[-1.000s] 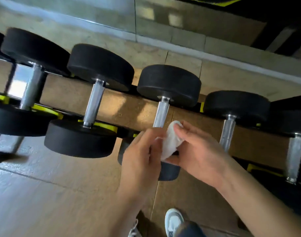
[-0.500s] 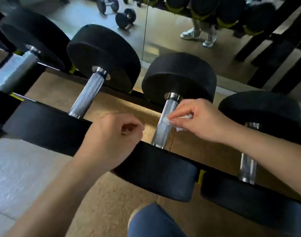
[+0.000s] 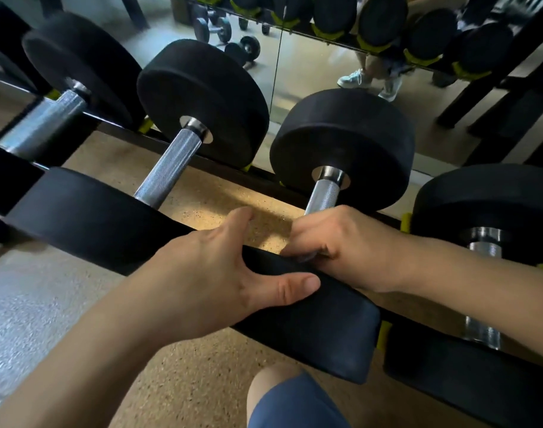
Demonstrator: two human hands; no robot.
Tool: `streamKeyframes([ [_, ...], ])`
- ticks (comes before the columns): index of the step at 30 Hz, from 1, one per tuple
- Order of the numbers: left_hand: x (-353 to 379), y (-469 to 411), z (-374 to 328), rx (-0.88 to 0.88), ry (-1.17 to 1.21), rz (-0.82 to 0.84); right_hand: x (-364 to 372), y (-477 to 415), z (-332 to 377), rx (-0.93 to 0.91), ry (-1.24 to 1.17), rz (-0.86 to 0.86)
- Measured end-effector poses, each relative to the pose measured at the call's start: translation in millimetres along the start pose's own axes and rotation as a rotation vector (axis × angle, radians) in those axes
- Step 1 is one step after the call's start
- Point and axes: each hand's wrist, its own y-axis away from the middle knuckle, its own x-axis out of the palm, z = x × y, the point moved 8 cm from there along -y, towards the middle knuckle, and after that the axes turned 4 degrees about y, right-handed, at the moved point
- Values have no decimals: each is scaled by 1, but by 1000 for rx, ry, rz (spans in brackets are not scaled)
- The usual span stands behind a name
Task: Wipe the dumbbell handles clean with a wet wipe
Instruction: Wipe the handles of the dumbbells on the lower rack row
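- Your left hand (image 3: pixel 208 273) grips the near black weight (image 3: pixel 325 335), thumb in front.
- Your right hand (image 3: pixel 341 242) curls its fingers (image 3: pixel 304 233) round the dumbbell handle (image 3: pixel 324 194), low down, right by that weight.

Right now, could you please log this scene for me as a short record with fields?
Left-hand grip: holds the near weight head, thumb on its near side, fingers over its far edge
Right-hand grip: wrapped round the dumbbell handle, close to the near weight head
Wet wipe: not clearly visible, possibly hidden under the right hand
Neighbouring handle: bare, no hand on it
Background: mirror behind the dumbbells
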Motion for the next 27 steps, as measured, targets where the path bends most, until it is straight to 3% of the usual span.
streamKeyframes([
  [4, 1, -2, 2, 18, -5, -2, -28, 4, -33, 164, 61, -219],
  [8, 2, -7, 5, 51, 66, 30, 2, 9, -6, 14, -4, -22],
  [12, -1, -14, -2, 147, 168, -8, -28, 14, -40, 174, 22, -261],
  [16, -8, -32, -9, 197, 317, -93, 7, 12, -12, 6, 62, -51],
  [20, -26, -52, -23, 243, 156, -195, -22, 11, -45, 207, 152, -293],
  [24, -21, -71, -38, 266, 55, -66, 7, 12, -15, 74, 66, -86],
  [27, -15, -83, -34, 243, 47, 23, -11, 25, -19, 12, 225, -224],
])
